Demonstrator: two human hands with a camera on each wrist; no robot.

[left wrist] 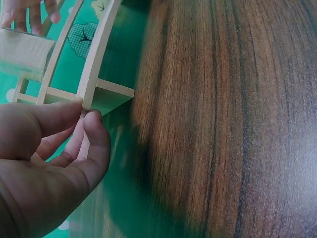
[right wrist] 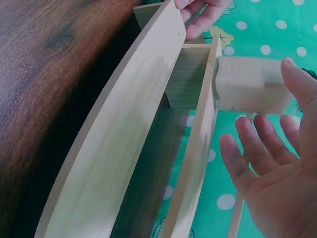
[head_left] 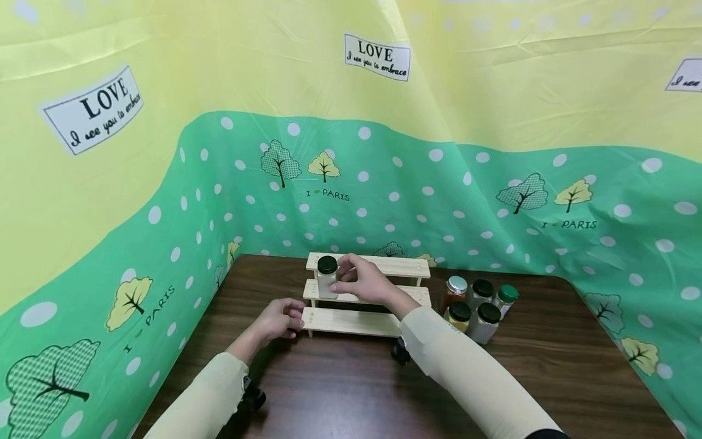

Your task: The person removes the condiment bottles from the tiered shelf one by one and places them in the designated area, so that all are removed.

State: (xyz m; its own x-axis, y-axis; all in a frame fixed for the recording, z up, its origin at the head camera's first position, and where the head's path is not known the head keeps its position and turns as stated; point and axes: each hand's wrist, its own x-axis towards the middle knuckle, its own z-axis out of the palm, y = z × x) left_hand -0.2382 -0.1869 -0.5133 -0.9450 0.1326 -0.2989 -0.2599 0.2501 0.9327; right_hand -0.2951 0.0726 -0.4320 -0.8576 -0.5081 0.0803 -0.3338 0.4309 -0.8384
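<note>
A three-step wooden rack stands on the table. On the left end of its middle step stands a clear square jar with a black lid and pale contents, seen sideways in the right wrist view as a pale jar. My right hand is beside that jar, fingers spread apart from it; whether the thumb touches the glass I cannot tell. With thumb and index finger, my left hand pinches the left end of the lowest step.
Several spice jars stand right of the rack, including a silver-lidded jar, a green-lidded jar and a black-lidded jar. A printed curtain hangs behind and left of the brown wooden table.
</note>
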